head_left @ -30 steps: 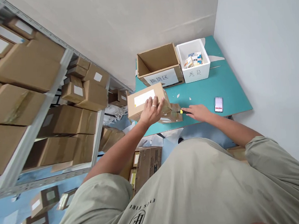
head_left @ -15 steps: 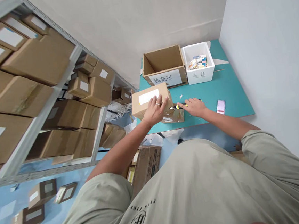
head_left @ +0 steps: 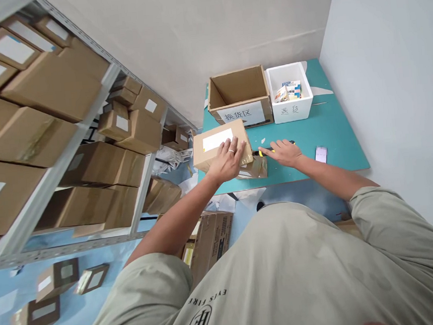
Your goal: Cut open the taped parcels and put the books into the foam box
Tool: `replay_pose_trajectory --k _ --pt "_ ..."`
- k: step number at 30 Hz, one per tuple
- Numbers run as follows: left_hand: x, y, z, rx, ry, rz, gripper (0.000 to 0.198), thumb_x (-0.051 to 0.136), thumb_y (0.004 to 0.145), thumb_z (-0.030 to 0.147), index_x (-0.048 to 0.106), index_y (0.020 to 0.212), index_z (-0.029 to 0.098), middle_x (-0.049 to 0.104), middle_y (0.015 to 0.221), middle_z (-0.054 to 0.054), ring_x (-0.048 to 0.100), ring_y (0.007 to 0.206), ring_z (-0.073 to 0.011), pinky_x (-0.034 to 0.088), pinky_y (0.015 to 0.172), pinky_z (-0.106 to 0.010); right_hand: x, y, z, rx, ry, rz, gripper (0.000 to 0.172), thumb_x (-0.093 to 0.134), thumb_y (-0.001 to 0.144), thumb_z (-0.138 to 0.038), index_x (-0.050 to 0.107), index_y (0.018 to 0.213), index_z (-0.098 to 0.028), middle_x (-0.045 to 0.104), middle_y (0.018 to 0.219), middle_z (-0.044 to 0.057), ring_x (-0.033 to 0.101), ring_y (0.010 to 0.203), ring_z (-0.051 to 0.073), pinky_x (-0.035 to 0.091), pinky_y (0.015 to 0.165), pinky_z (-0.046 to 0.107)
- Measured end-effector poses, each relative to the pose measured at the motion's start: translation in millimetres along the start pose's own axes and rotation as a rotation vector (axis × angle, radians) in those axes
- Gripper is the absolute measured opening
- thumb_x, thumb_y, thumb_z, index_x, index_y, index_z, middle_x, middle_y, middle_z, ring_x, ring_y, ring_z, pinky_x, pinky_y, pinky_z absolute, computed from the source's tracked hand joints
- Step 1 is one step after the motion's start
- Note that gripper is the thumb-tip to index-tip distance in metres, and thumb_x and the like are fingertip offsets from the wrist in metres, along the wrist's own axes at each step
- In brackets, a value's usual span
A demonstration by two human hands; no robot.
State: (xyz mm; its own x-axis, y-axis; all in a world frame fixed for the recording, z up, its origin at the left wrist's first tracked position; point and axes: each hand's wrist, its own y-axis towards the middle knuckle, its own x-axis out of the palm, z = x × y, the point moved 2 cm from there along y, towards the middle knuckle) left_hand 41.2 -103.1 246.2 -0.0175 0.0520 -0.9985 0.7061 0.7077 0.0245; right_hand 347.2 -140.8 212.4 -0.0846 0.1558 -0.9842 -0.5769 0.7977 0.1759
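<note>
The left hand [head_left: 226,161] rests with fingers spread on a cardboard box [head_left: 215,150] at the near edge of the teal bench [head_left: 325,155]. The right hand's [head_left: 284,153] fingers lie together around a yellow utility knife [head_left: 266,151].

Yellow box cutter [head_left: 264,152] partly hidden beneath the right hand [head_left: 284,153]

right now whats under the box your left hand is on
A crumpled cardboard piece pokes out beneath the box under the left hand, on the teal table; the rest underneath is hidden.
</note>
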Motion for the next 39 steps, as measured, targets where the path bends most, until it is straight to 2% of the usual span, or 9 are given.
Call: replay_pose_trajectory --k 7,13,15,18,21,26,30,33,39 --pt "3.8 -4 -19 0.079 -0.04 0.041 0.083 0.05 0.109 0.031 0.04 0.188 0.007 0.034 0.194 -0.033 0.029 0.184 -0.0505 0.028 0.145 -0.078 -20 -12 8 0.131 0.129 -0.33 0.066 0.043 0.12 -0.029 0.051 0.186 -0.026 0.078 0.146 0.021 0.072 0.113 0.033 0.045 0.09 0.039" --pt "11.0 -7 -23 0.094 -0.066 0.089 0.078 0.058 0.109 0.034 0.05 0.184 0.014 0.039 0.193 -0.029 0.029 0.185 -0.0453 0.026 0.149 -0.074 -24 -6 12 0.188 0.344 -0.393 0.054 0.048 0.123 -0.037 0.061 0.174 -0.023 0.084 0.148 0.018 0.078 0.119 0.036 0.052 0.09 0.038" --pt "11.9 -10 -26 0.125 -0.077 0.095 0.066 0.061 0.11 0.035 0.062 0.174 0.021 0.043 0.192 -0.027 0.033 0.184 -0.0425 0.027 0.149 -0.075 -30 1 10 0.187 0.374 -0.39 0.052 0.051 0.123 -0.036 0.063 0.172 -0.023 0.082 0.152 0.018 0.078 0.122 0.036 0.053 0.091 0.037" --pt "14.1 -18 -27 0.213 -0.092 0.077 0.036 0.061 0.113 0.033 0.078 0.145 0.03 0.057 0.185 -0.02 0.042 0.181 -0.0376 0.028 0.148 -0.078 -41 8 5 0.204 0.385 -0.414 0.051 0.052 0.124 -0.035 0.063 0.173 -0.023 0.081 0.154 0.018 0.078 0.126 0.035 0.055 0.094 0.037" --pt "20.5 -26 -19 0.26 -0.102 0.051 0.024 0.06 0.115 0.031 0.082 0.122 0.03 0.07 0.173 -0.014 0.048 0.178 -0.0362 0.027 0.148 -0.079 -48 9 -5 0.233 0.367 -0.445 0.052 0.052 0.124 -0.036 0.064 0.173 -0.024 0.083 0.151 0.019 0.08 0.125 0.036 0.056 0.099 0.04" --pt "37.2 -36 3 0.058 -0.064 0.153 0.024 0.065 0.11 0.03 0.085 0.124 0.025 0.062 0.18 -0.019 0.038 0.182 -0.044 0.021 0.149 -0.083 -51 6 -20 0.292 0.341 -0.428 0.051 0.049 0.124 -0.037 0.065 0.172 -0.026 0.085 0.146 0.019 0.08 0.127 0.038 0.058 0.103 0.043" --pt "47.9 -40 18 -0.098 -0.052 0.271 0.03 0.063 0.11 0.03 0.083 0.131 0.022 0.057 0.184 -0.024 0.039 0.182 -0.0448 0.023 0.147 -0.085 -56 7 -29 0.322 0.346 -0.437 0.05 0.05 0.124 -0.036 0.065 0.171 -0.028 0.085 0.147 0.017 0.081 0.129 0.037 0.06 0.103 0.043" --pt "55.1 -40 22 -0.143 -0.071 0.294 0.032 0.063 0.111 0.032 0.082 0.135 0.023 0.056 0.184 -0.024 0.039 0.182 -0.0444 0.024 0.146 -0.085 -62 8 -35 0.33 0.35 -0.456 0.05 0.051 0.125 -0.036 0.065 0.172 -0.027 0.085 0.147 0.019 0.082 0.129 0.038 0.061 0.102 0.044" --pt "66.9 -34 17 -0.169 -0.116 0.265 0.028 0.066 0.111 0.028 0.081 0.134 0.023 0.057 0.182 -0.026 0.04 0.181 -0.0469 0.012 0.146 -0.09 -69 11 -49 0.362 0.362 -0.475 0.05 0.05 0.125 -0.035 0.063 0.171 -0.023 0.085 0.144 0.021 0.084 0.128 0.038 0.062 0.099 0.041"
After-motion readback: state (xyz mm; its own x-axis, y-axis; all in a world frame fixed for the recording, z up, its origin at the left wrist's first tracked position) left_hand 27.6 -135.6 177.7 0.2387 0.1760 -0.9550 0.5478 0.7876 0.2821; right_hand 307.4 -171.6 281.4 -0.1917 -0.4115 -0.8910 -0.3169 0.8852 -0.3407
